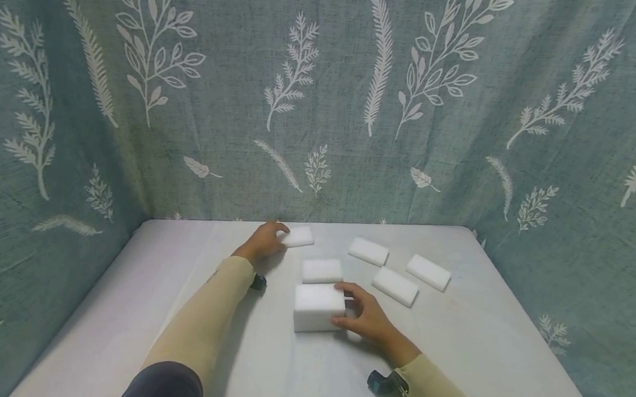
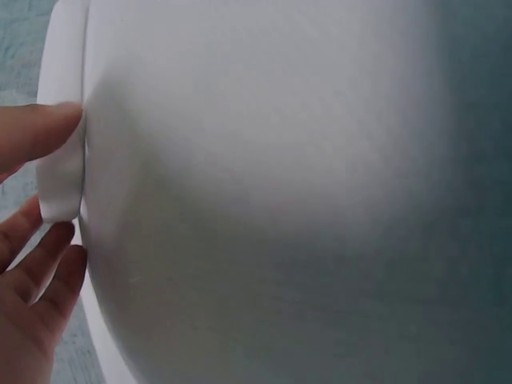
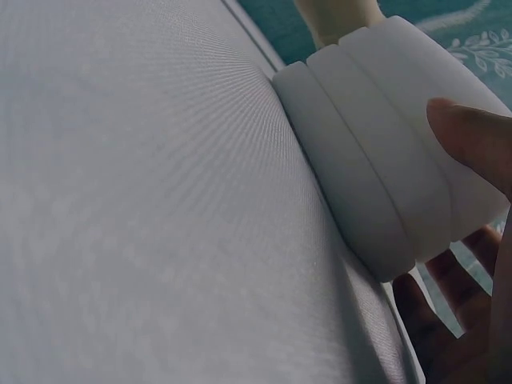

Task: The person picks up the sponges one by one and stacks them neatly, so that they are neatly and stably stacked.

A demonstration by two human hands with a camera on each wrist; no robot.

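My left hand (image 1: 265,242) is at the far edge of the table, with thumb and fingers around the left end of a flat white sponge-like block (image 1: 298,237). In the left wrist view that block (image 2: 62,168) lies on the white surface, the thumb on its upper face and fingers at its end. Nearer, my right hand (image 1: 368,316) grips the right end of a stack of white blocks (image 1: 318,308). Seams in the right wrist view show three layers in this stack (image 3: 376,144). Directly behind the stack lies another white block (image 1: 322,270).
To the right lie three more loose blocks: one at the back (image 1: 369,251), one nearer (image 1: 395,286) and one farther right (image 1: 428,272). A white-covered table (image 1: 476,347) bears everything. Green leaf-patterned curtains (image 1: 322,104) enclose its back and sides.
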